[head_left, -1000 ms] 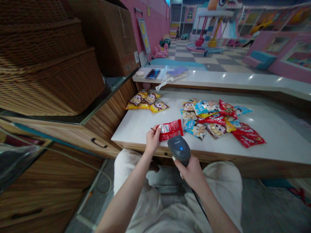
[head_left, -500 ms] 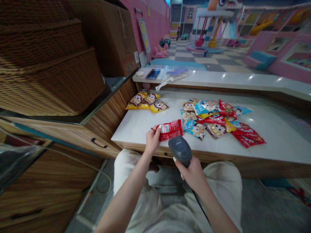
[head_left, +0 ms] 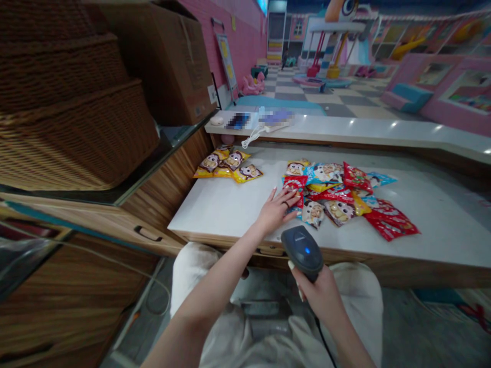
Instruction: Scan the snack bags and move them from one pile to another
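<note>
Left hand [head_left: 275, 209]: flat, fingers spread, resting on a red snack packet [head_left: 294, 182] at the pile's near-left edge.
Right hand [head_left: 320, 296]: wrapped around a handheld barcode scanner [head_left: 303, 253], blue light lit, cable [head_left: 324, 347] trailing down.
Surface: white counter [head_left: 215, 214], wood-fronted.
Far left on counter: yellow snack packets [head_left: 228, 166], overlapping.
Right on counter: mixed snack packets [head_left: 345, 197], red, blue and yellow, heaped loosely.
Left of counter: stacked wicker baskets [head_left: 65, 122], cardboard box [head_left: 172, 66].

Pink walls [head_left: 238, 30] rise beside a checkered floor [head_left: 337, 98].
</note>
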A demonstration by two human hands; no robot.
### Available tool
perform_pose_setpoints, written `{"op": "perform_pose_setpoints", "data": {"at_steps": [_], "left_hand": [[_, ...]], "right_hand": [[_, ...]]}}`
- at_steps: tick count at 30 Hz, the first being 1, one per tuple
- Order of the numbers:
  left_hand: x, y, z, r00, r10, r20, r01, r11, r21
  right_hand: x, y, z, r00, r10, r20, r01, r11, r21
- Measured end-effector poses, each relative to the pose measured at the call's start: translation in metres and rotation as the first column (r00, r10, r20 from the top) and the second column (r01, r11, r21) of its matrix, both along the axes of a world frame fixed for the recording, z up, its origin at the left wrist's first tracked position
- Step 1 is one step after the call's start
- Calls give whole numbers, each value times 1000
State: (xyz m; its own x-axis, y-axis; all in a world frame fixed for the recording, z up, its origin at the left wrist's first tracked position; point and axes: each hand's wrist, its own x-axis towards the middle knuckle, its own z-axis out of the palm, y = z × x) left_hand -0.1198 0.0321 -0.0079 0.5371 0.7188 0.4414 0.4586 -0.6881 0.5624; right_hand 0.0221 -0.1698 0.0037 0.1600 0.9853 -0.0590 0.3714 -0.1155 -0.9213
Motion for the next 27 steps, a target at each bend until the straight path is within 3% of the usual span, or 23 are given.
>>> {"op": "perform_pose_setpoints", "data": {"at_steps": [2,4,8,12,16,20,23,25,27], "left_hand": [[-4,2,-4,997,-48,-55,49,999,19],[-16,7,-7,1000,-25,7,24,998,59],[-50,41,-6,967,229,109,-239,967,91],[-83,90,2,862,501,-79,-498,866,55],[-101,115,10,815,521,-253,-536,844,10],[-108,102,8,858,484,-169,-499,865,-55],[-107,75,0,876,473,94,-446,869,-215],[-104,53,-4,814,458,358,-332,872,-361],[-100,30,-7,670,447,593,-150,863,-482]], "right_hand": [[6,0,-1,1000,16,-23,-17,999,-34],[10,1,-2,999,19,-48,-22,998,-55],[6,3,-5,999,-6,-52,5,1000,-31],[-2,5,-11,999,-8,-44,9,1000,4],[-4,6,-17,999,-6,-43,7,1000,8],[0,6,-19,1000,21,-22,-21,1000,14],[2,6,-18,999,30,-17,-30,999,20],[1,6,-17,999,40,-15,-39,999,19],[-3,6,-15,999,52,-8,-52,998,22]]}}
